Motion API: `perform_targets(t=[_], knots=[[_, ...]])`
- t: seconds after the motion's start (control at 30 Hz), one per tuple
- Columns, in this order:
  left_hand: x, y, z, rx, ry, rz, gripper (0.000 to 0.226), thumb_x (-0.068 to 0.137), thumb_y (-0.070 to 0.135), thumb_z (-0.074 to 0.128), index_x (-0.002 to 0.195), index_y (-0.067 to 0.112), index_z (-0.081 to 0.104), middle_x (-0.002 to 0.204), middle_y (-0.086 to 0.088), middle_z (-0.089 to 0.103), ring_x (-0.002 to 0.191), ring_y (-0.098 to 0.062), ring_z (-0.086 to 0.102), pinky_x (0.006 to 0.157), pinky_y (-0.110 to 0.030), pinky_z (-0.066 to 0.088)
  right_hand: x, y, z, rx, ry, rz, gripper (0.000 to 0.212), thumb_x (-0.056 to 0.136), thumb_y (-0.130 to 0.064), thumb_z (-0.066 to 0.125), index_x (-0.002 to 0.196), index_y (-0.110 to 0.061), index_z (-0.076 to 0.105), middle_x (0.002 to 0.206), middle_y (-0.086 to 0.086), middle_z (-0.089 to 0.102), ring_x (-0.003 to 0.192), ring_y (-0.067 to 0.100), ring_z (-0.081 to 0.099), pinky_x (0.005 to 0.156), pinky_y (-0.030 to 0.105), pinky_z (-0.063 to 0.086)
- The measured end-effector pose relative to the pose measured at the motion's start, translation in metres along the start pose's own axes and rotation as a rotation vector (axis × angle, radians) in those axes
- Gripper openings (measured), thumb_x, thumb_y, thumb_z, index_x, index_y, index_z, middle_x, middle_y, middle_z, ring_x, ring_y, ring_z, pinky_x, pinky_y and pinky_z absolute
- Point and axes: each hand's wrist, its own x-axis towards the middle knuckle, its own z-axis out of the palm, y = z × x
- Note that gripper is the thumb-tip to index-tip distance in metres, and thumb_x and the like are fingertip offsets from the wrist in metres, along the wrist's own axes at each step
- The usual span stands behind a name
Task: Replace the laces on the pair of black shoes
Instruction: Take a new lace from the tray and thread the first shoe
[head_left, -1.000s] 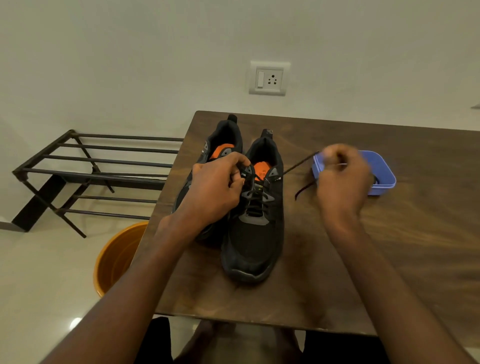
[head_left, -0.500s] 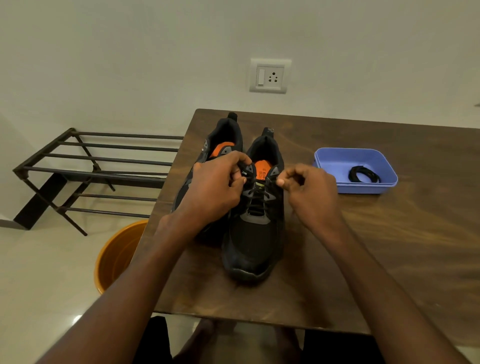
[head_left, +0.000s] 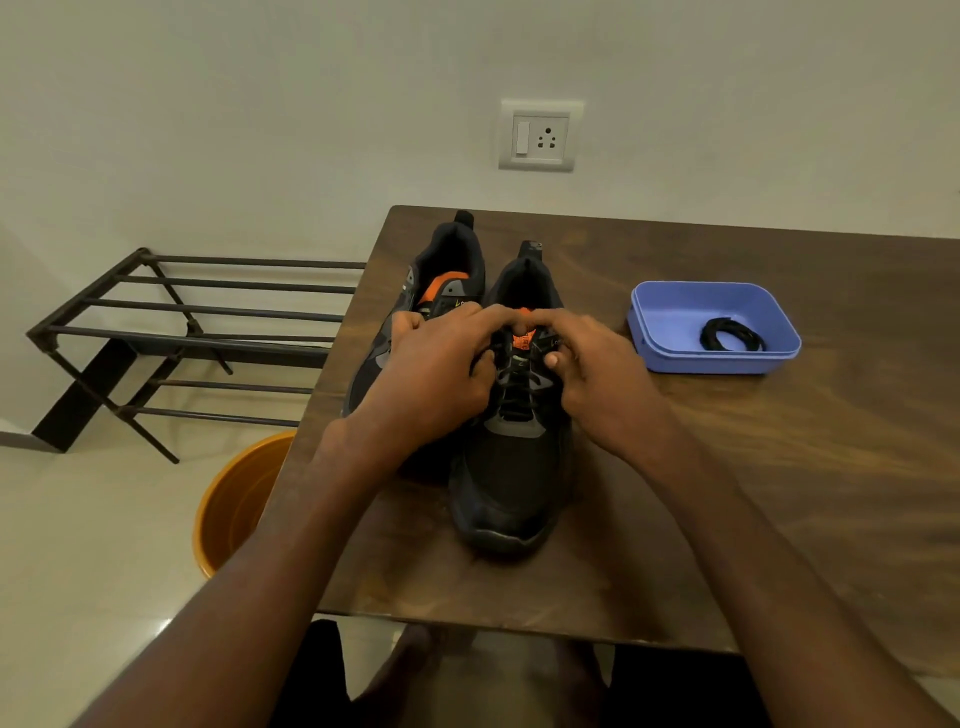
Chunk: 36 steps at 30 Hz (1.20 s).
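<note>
Two black shoes (head_left: 511, 457) stood side by side on the wooden table (head_left: 779, 467), toes toward me. My left hand (head_left: 436, 374) and right hand (head_left: 597, 379) met over the nearer shoe's top eyelets, fingers curled tight around its lace ends. Right of the shoes, a coiled black lace (head_left: 731, 335) lay in the blue tray (head_left: 670, 306).

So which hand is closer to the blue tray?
The right hand. It is at the laces of the near shoe, just left of the blue tray. The left hand sits on the shoe's far side.
</note>
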Motion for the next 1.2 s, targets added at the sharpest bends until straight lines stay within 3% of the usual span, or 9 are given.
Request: perform_targets(t=[0.17, 0.3, 0.5, 0.6, 0.73, 0.83, 0.9, 1.0, 1.2], knots=[[0.001, -0.01, 0.004, -0.039, 0.041, 0.0, 0.044, 0.096, 0.019, 0.056, 0.131, 0.046, 0.053, 0.109, 0.015, 0.059, 0.104, -0.008, 0.055, 0.104, -0.054, 0.039, -0.001, -0.002, -0.01, 0.143, 0.088, 0.12, 0.041, 0.102, -0.01, 0.059, 0.138, -0.031, 0.055, 0.085, -0.006, 0.058, 0.076, 0.008, 0.058, 0.069, 0.03, 0.053], [0.003, -0.006, 0.001, -0.134, 0.198, 0.046, 0.031, 0.101, 0.032, 0.056, 0.132, 0.034, 0.058, 0.101, 0.013, 0.056, 0.096, -0.006, 0.054, 0.089, -0.046, 0.051, -0.009, -0.021, -0.03, 0.737, -0.017, 0.178, 0.018, 0.102, -0.017, 0.062, 0.118, -0.018, 0.071, 0.071, 0.005, 0.061, 0.054, 0.012, 0.051, 0.052, 0.027, 0.047], [-0.001, 0.027, -0.017, -0.889, 0.207, -0.048, 0.043, 0.114, 0.031, 0.031, 0.121, 0.006, 0.066, 0.098, -0.016, 0.073, 0.09, -0.027, 0.073, 0.077, -0.036, 0.061, -0.015, -0.056, -0.035, 1.176, 0.043, 0.039, 0.026, 0.1, -0.004, 0.06, 0.124, -0.004, 0.068, 0.113, 0.012, 0.077, 0.104, 0.03, 0.073, 0.089, 0.039, 0.061], [-0.001, 0.029, -0.023, -1.099, -0.003, -0.126, 0.056, 0.113, 0.043, 0.019, 0.124, 0.013, 0.064, 0.097, -0.02, 0.075, 0.082, -0.037, 0.073, 0.065, -0.031, 0.052, -0.012, -0.054, -0.035, 1.178, 0.193, 0.078, 0.026, 0.098, -0.002, 0.062, 0.124, -0.003, 0.066, 0.112, 0.01, 0.078, 0.099, 0.033, 0.069, 0.079, 0.035, 0.061], [-0.002, 0.017, -0.023, -1.094, -0.187, -0.126, 0.033, 0.109, 0.03, 0.047, 0.137, 0.014, 0.056, 0.085, -0.013, 0.07, 0.064, -0.026, 0.06, 0.059, -0.028, 0.044, -0.011, -0.043, -0.043, 1.132, 0.345, 0.207, 0.016, 0.098, -0.012, 0.067, 0.114, -0.013, 0.069, 0.108, 0.006, 0.079, 0.095, 0.023, 0.074, 0.063, 0.026, 0.055], [0.0, 0.012, -0.023, -1.164, -0.073, -0.197, 0.027, 0.107, 0.012, 0.051, 0.132, 0.009, 0.061, 0.071, -0.006, 0.059, 0.058, -0.017, 0.049, 0.056, -0.023, 0.045, -0.007, -0.023, -0.045, 0.871, 0.502, 0.523, 0.011, 0.101, -0.016, 0.063, 0.108, -0.02, 0.071, 0.094, 0.004, 0.079, 0.071, 0.007, 0.071, 0.058, 0.022, 0.052], [0.001, 0.01, -0.021, -1.16, 0.046, -0.239, 0.024, 0.106, 0.009, 0.052, 0.127, 0.006, 0.062, 0.071, -0.006, 0.059, 0.058, -0.016, 0.048, 0.057, -0.022, 0.045, -0.007, -0.006, -0.042, 0.438, 0.442, 0.641, 0.014, 0.1, -0.018, 0.063, 0.11, -0.023, 0.071, 0.095, 0.002, 0.074, 0.078, 0.007, 0.068, 0.069, 0.026, 0.054], [0.002, 0.009, -0.015, -1.04, 0.122, -0.234, 0.019, 0.106, 0.009, 0.054, 0.122, 0.004, 0.062, 0.073, -0.008, 0.062, 0.059, -0.016, 0.051, 0.061, -0.022, 0.049, -0.011, -0.005, -0.028, -0.098, 0.348, 0.441, 0.034, 0.093, -0.015, 0.066, 0.125, -0.024, 0.067, 0.124, 0.006, 0.057, 0.113, 0.024, 0.055, 0.083, 0.03, 0.042], [0.002, 0.012, -0.006, -0.948, 0.16, -0.149, 0.017, 0.103, 0.011, 0.061, 0.115, 0.0, 0.061, 0.075, -0.008, 0.07, 0.061, -0.014, 0.061, 0.059, -0.023, 0.053, -0.007, -0.041, -0.012, 0.415, 0.22, 0.019, 0.017, 0.098, -0.025, 0.069, 0.114, -0.026, 0.074, 0.099, -0.009, 0.074, 0.091, 0.009, 0.069, 0.082, 0.032, 0.06]])
